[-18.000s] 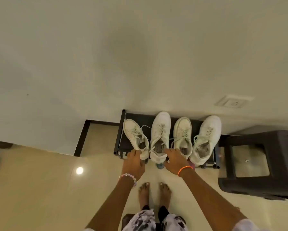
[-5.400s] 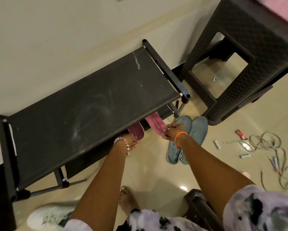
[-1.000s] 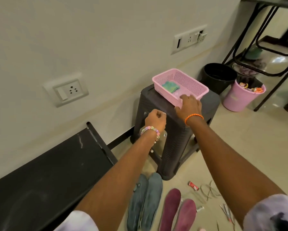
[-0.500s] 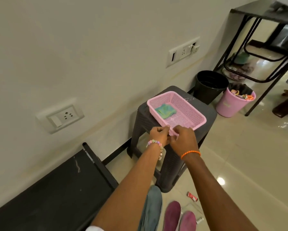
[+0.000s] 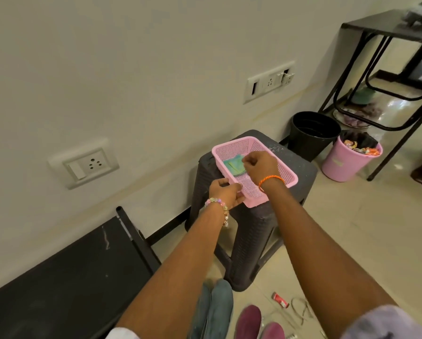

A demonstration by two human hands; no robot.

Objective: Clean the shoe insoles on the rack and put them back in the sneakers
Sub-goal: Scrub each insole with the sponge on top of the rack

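Since half a second ago, the right hand (image 5: pixel 260 165) has moved from the pink basket (image 5: pixel 282 167) rim to over the green cloth (image 5: pixel 234 163), fingers curled; contact cannot be confirmed. The left hand (image 5: pixel 226 192) grips the basket's near corner on the stool (image 5: pixel 300 167). Insoles (image 5: pixel 215 307) lie on the floor below. Step: fetching the cloth. Next: pinch and lift it.

Maroon insoles (image 5: pixel 256 322) cut off at bottom edge; cloth (image 5: pixel 234 164) partly hidden behind right hand (image 5: pixel 260 165).

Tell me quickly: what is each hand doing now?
Left hand: grips the pink basket rim.
Right hand: curled over the green cloth; grasp unclear.
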